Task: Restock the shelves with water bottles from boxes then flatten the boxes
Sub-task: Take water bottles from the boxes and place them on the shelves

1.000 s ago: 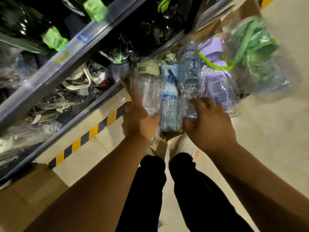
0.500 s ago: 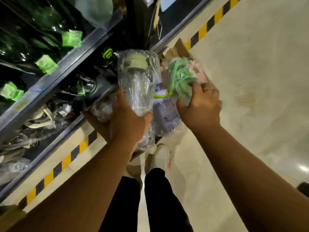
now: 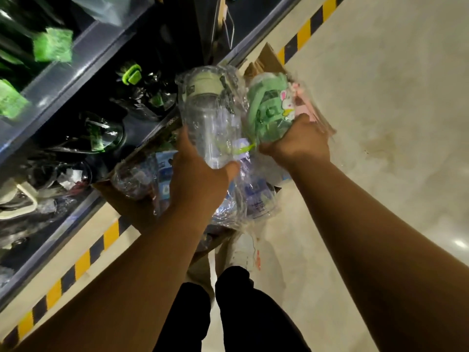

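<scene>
Two hands work just beyond the person's dark trouser legs [image 3: 228,313], each holding one film-wrapped bottle. The left hand [image 3: 200,179] is curled round the lower body of a clear bottle [image 3: 208,118], with the thumb on its right flank and the fingers round the far side. The right hand [image 3: 299,143] clasps the base of a green bottle [image 3: 269,110], its fingers hidden behind the crinkled wrap.

Both bottles are held above the cardboard box [image 3: 127,207], which stands on the floor against the striped kerb [image 3: 83,260]. More wrapped bottles [image 3: 256,196] lie inside it. The two held bottles sit side by side, and whether their wraps touch is not clear.

The clear bottle's long axis runs straight away from the palm, with its pale lid at the far end, so it is held by the tail and leads with the cap. The lower shelf [image 3: 101,133] lies to the left and beyond the box, and the left hand is the nearer of the two. The clear bottle therefore looks likely to go in first, swung leftward over the box wall. The stock on that shelf is too dark to show how it stands.
</scene>
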